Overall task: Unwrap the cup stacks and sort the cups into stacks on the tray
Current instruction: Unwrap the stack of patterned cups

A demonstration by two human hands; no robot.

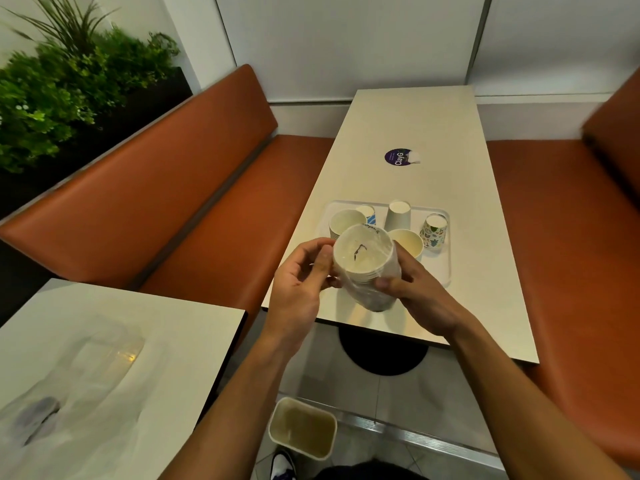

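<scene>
Some plants [62, 84] fill the far left corner behind an orange bench [156, 188]. Low on the left, a side table [166, 327] carries crumpled clear plastic [79, 382]. On the floor further right is a small bin [303, 427], with a shoe [282, 464] just beside it. Above the bin, the left hand [299, 285] has its fingers curled, and its thumb presses against the left side of the wrapped stack [363, 261], pinching the clear film near the rim. This stack of cream cups is held in the air over the near end of the main table [398, 116], just in front of the tray [438, 270]. It is tilted so its film-covered mouth faces the camera. The right hand [415, 292] grips its right side, thumb across the front and fingers wrapped behind. On the tray, from left, stand an upright cream stack [346, 221], an upturned blue-striped cup [367, 213], an upturned white cup [398, 216], an upright cream cup [408, 242] and an upturned patterned cup [434, 232]. Beyond the tray a round sticker [401, 156] lies on the table. A second bench [554, 220] runs along the right.
</scene>
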